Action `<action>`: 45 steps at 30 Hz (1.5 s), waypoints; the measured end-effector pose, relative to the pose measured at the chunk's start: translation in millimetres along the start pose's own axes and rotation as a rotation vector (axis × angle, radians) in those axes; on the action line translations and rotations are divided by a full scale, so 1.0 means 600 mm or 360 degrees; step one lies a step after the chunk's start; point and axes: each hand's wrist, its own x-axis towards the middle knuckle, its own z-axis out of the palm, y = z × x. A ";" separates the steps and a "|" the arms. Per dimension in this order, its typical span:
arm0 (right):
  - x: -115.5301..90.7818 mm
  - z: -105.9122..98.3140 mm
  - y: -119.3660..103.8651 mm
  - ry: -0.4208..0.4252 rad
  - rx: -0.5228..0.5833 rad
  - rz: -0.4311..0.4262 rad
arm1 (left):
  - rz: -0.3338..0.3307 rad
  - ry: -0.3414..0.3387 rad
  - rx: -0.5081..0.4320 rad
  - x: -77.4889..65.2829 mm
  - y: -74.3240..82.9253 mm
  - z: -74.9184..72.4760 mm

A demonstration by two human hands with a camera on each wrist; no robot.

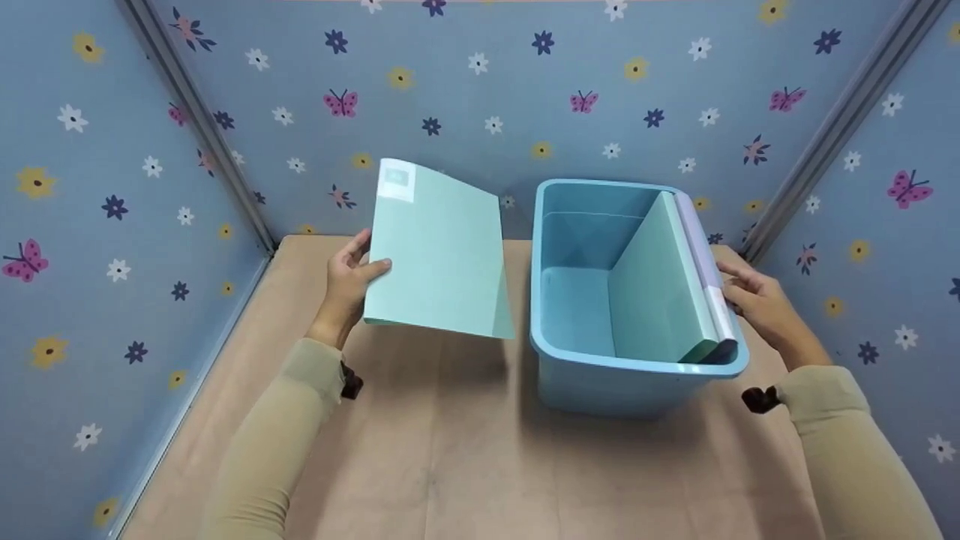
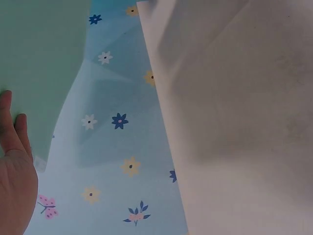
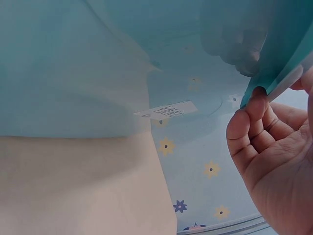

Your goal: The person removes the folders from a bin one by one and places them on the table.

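My left hand (image 1: 349,281) holds a mint-green folder (image 1: 442,255) by its left edge, thumb on the front and fingers behind. The folder is raised and tilted, with a white label at its upper left corner. To its right stands a blue plastic bin (image 1: 585,394). Inside, against the right wall, a second mint-green folder (image 1: 660,285) stands upright beside a lilac folder (image 1: 697,240). My right hand (image 1: 761,304) grips the bin's right rim. Up close in the right wrist view, its fingers (image 3: 239,125) curl at the rim's underside.
The bin and hands are over a table with a beige cover (image 1: 420,450). Blue panels with flowers and butterflies (image 1: 480,97) rise at the back and both sides, joined by grey corner posts (image 1: 202,120). A small white sticker (image 3: 168,110) is on the bin's outer wall.
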 end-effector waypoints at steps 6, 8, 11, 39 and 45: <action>0.001 0.002 -0.001 -0.0010 0.0058 -0.0039 | -0.0019 -0.0003 0.0002 -0.004 -0.028 -0.002; 0.000 0.002 -0.002 -0.0005 0.0049 -0.0026 | -0.0011 0.0000 -0.0007 -0.004 -0.039 -0.003; -0.001 0.001 -0.001 -0.0004 0.0013 -0.0011 | -0.0012 -0.0003 -0.0003 -0.007 -0.054 -0.006; 0.000 0.002 0.005 0.0017 -0.0002 -0.0034 | -0.0204 -0.0010 0.0134 -0.017 -0.157 -0.020; -0.001 0.000 0.004 0.0019 -0.0039 -0.0010 | -0.0239 -0.0061 0.0208 -0.014 -0.163 -0.022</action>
